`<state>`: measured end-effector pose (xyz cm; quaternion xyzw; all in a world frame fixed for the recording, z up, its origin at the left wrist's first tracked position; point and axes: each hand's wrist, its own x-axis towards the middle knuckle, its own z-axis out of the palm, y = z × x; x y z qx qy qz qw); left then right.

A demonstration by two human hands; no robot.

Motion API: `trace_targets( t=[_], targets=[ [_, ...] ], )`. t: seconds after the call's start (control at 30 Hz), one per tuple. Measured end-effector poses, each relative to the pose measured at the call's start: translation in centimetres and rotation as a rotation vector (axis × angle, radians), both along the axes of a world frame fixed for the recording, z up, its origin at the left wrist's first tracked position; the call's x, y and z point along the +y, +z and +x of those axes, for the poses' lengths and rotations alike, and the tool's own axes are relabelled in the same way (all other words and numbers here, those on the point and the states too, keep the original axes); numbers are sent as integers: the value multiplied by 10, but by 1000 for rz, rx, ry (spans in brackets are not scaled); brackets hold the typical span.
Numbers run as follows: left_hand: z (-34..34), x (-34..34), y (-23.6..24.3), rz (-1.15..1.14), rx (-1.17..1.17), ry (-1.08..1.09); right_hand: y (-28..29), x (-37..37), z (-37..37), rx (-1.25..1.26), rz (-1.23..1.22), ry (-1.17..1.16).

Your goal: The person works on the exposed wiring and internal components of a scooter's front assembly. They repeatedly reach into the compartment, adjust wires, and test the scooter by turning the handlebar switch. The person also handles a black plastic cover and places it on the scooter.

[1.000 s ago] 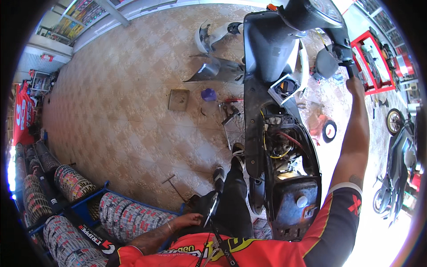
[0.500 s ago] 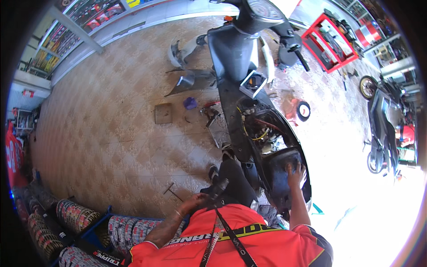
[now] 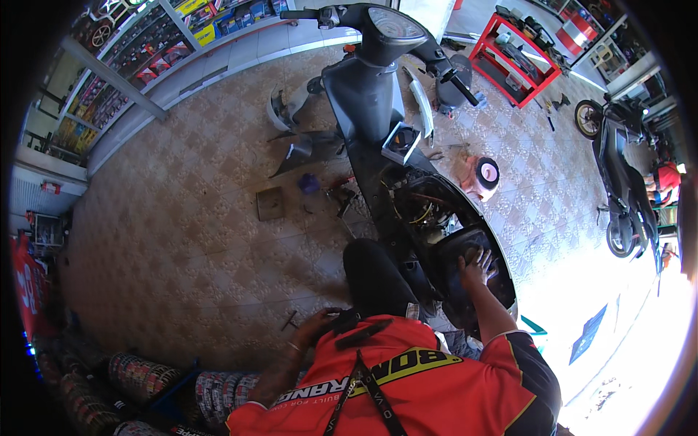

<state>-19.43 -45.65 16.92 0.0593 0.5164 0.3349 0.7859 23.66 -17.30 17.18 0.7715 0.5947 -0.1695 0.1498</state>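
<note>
A partly stripped scooter [image 3: 371, 94] stands in front of me, its seat off and the black under-seat tub [image 3: 451, 272] exposed. My right hand [image 3: 476, 267] lies on this tub, palm down with the fingers spread, holding nothing. Ahead of it is an opening with wires and engine parts [image 3: 425, 211]. At my left side, my left hand [image 3: 318, 325] is near my dark trousers at the waist, beside a dark elongated object [image 3: 363, 333] against my red shirt. Its fingers are partly hidden, so whether it grips anything is unclear.
Loose body panels [image 3: 309, 149], a shallow tray [image 3: 271, 203], a purple container [image 3: 309, 183] and a T-handle wrench [image 3: 289, 320] lie left on the tiles. Right stand a red tool cart [image 3: 515, 62], a wheeled red object [image 3: 481, 174] and a motorcycle [image 3: 614, 174]. Tyres [image 3: 142, 374] line the lower left.
My view has shifted, showing more of the handlebar and shelves. My right hand stays on the tub, its fingers now more spread. My left hand remains near my waist; my bent knee has risen.
</note>
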Motion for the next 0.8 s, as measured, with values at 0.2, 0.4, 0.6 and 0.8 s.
trace_targets(
  t=[0.2,0.4,0.6,0.8],
  targets=[
    [17,0,-9,17,66,7,-9,2,6,-12,-25,-2],
    [14,1,-19,33,131,10,-12,1,9,-3,-16,-13],
    [17,6,-25,37,183,-46,-11,0,12,16,11,-31],
    [15,-3,-24,61,203,-11,0,-5,11,85,46,-54]
  ],
)
